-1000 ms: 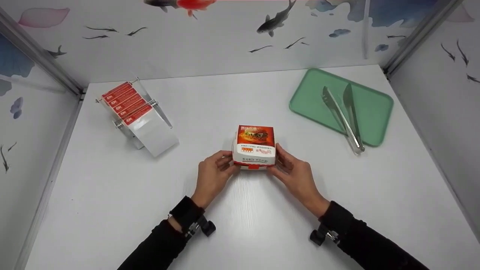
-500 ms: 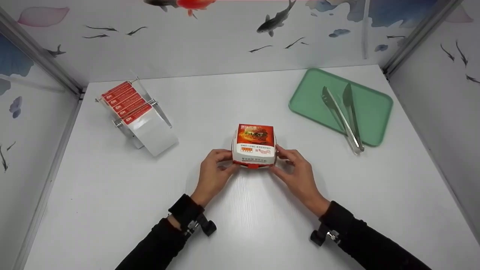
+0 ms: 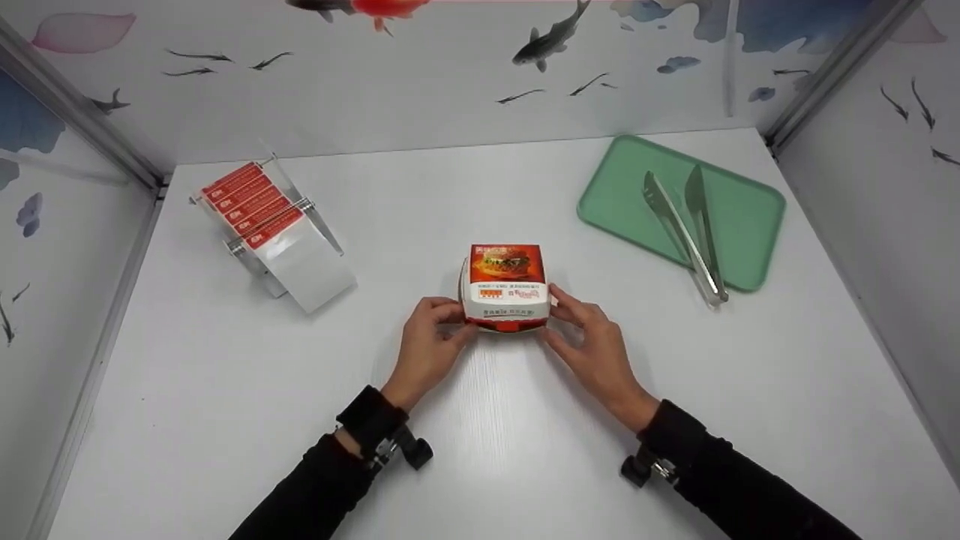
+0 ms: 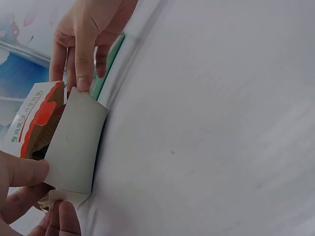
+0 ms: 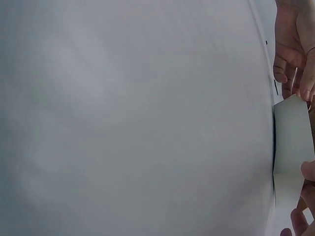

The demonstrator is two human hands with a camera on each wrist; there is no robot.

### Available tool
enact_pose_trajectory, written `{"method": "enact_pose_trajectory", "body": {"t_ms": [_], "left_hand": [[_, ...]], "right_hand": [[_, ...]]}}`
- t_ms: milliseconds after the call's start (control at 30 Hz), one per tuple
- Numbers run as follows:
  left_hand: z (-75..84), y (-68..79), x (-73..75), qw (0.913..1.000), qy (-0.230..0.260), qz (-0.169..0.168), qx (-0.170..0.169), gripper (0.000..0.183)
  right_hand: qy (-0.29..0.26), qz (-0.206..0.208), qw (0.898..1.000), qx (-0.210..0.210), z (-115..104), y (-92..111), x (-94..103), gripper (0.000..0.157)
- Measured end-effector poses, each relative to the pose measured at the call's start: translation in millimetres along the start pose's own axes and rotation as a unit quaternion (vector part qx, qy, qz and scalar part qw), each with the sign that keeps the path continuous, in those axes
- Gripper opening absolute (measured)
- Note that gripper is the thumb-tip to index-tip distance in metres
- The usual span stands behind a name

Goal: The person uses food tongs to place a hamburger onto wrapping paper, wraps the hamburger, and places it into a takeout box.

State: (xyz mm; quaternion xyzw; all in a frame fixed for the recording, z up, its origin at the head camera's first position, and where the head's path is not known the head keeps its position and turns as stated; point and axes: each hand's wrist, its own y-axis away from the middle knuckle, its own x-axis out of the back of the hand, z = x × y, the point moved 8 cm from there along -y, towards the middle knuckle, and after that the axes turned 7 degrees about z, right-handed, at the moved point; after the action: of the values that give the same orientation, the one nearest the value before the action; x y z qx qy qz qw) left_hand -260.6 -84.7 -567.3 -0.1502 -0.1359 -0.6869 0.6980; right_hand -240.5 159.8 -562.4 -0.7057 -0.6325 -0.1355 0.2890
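Note:
A burger box (image 3: 506,292), red and white with a burger picture on its lid, sits on the table between my two hands. My left hand (image 3: 429,346) grips its left front corner, and my right hand (image 3: 598,352) grips the right one. In the left wrist view, the thumb (image 4: 32,172) lies on the plain base (image 4: 74,142) of the box. A gap shows there between the base and the lid with its red tab (image 4: 46,113). In the right wrist view, the base (image 5: 291,137) appears at the right edge, with fingers at both ends.
A label dispenser (image 3: 281,232) with red labels and white backing paper stands at the back left. At the back right lies a green tray (image 3: 615,180) with metal tongs (image 3: 686,232) on it. Printed walls (image 3: 450,97) border the table.
The burger box has shifted slightly away and to the left, and its front edge with the red tab sits a little farther back. Both hands keep their grip, almost in place.

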Motion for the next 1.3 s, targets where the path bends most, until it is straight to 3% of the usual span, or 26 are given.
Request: {"method": "enact_pose_trajectory", "body": {"t_ms": [133,300,433,533,700,833,933,1067,1300], "left_hand": [[-2.4,-0.8,0.0,0.9999,-0.01,-0.008,-0.005,0.023],[-5.2,-1.2,3.5,0.9991,-0.036,-0.01,-0.018,0.022],[-6.4,-1.4,8.2,0.9989,-0.042,-0.007,-0.02,0.022],[-7.9,-2.9,11.6,0.9995,-0.028,-0.01,-0.011,0.032],[-8.4,-6.9,10.3,0.9994,-0.018,-0.03,0.004,0.05],[-8.8,-8.6,3.5,0.9984,-0.03,-0.048,0.001,0.047],[-5.9,-8.1,0.0,0.9974,-0.049,-0.047,-0.025,0.043],[-1.0,-7.5,-1.4,0.9958,-0.066,-0.036,-0.053,0.038],[-0.4,-8.1,1.7,0.9961,-0.069,-0.015,-0.053,0.029]], "right_hand": [[0.032,-0.029,0.999,0.016,-3,-2,-3.3,0.082],[0.082,-0.045,0.993,0.074,-8,-6,-3.2,0.09],[0.064,-0.05,0.991,0.107,-12,-11,-0.3,0.085],[0.053,-0.053,0.991,0.115,-14,-17,2.8,0.084],[0.09,-0.077,0.985,0.129,-19,-28,0.0,0.106],[0.106,-0.13,0.978,0.125,-21,-34,-13.4,0.12],[0.103,-0.16,0.975,0.116,-20,-35,-22.9,0.113],[0.098,-0.157,0.975,0.12,-22,-33,-27.7,0.095],[0.107,-0.144,0.975,0.134,-23,-31,-30.6,0.089]]}}
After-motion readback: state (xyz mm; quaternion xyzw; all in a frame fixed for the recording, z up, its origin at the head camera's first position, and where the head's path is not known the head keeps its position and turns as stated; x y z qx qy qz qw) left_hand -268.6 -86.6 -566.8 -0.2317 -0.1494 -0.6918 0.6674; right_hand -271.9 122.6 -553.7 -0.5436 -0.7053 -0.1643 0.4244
